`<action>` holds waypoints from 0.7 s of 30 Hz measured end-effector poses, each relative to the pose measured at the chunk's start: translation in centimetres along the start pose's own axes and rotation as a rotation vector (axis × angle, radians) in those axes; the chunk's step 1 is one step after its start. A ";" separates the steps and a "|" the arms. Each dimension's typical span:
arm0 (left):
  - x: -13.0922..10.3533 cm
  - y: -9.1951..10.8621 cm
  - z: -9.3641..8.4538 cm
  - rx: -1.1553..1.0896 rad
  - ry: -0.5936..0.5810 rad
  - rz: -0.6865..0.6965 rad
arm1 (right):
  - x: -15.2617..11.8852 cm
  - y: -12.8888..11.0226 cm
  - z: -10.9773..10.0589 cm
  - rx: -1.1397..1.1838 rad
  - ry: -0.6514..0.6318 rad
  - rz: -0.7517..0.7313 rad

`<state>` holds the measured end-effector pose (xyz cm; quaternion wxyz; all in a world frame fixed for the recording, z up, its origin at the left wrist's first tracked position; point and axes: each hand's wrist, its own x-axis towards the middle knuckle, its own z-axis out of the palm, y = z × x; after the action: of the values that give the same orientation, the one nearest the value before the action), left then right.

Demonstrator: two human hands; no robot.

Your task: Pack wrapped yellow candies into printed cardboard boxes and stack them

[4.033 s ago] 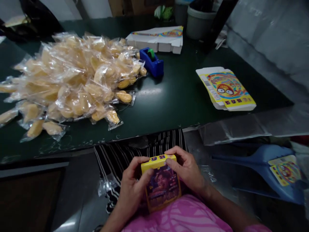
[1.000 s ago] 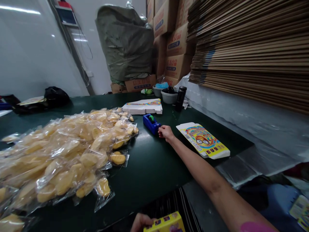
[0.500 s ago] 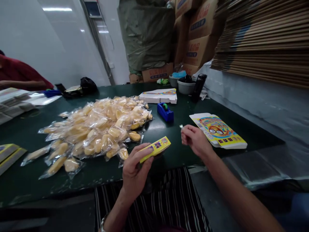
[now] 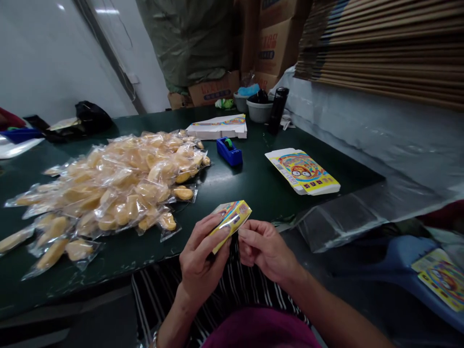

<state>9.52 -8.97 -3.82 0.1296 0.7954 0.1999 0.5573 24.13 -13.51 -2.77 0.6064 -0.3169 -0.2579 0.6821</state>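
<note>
My left hand [image 4: 205,256] is wrapped around a small yellow printed cardboard box [image 4: 234,217], held tilted above my lap at the table's front edge. My right hand [image 4: 266,249] is pinched at the box's right end, close against its lower edge. A small piece of clear tape is in that pinch, mostly hidden by the fingertips now. Beyond the hands stands a blue tape dispenser [image 4: 230,152] with a green core. To the left lies a large heap of yellow, clear-wrapped pieces [image 4: 134,179], which look like biscuits or bread.
Flat printed boxes [image 4: 304,171] lie on the green table [image 4: 246,186] at right. White cartons [image 4: 217,128], grey bowls [image 4: 260,110] and a black bottle [image 4: 278,110] stand farther back. A blue plastic stool or chair [image 4: 402,261] holds another printed box at lower right.
My right hand has come in from the right, bringing the tape piece to the box's end. The box has turned in my left hand, showing more of its printed face. The view has shifted right.
</note>
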 end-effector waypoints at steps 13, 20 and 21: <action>-0.3 0.0 -0.9 -0.057 -0.033 -0.120 | 2.1 0.9 -1.3 -0.137 0.042 0.019; -0.3 1.4 -1.2 -0.217 0.109 -0.371 | 3.9 2.0 -0.7 -0.268 0.138 -0.121; -0.3 1.5 -1.4 -0.236 0.132 -0.404 | 4.1 2.1 -0.9 -0.327 0.158 -0.150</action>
<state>8.43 -10.45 -2.94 0.3171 0.6806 0.2964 0.5903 23.19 -9.75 -5.38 0.6146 -0.4436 -0.3397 0.5569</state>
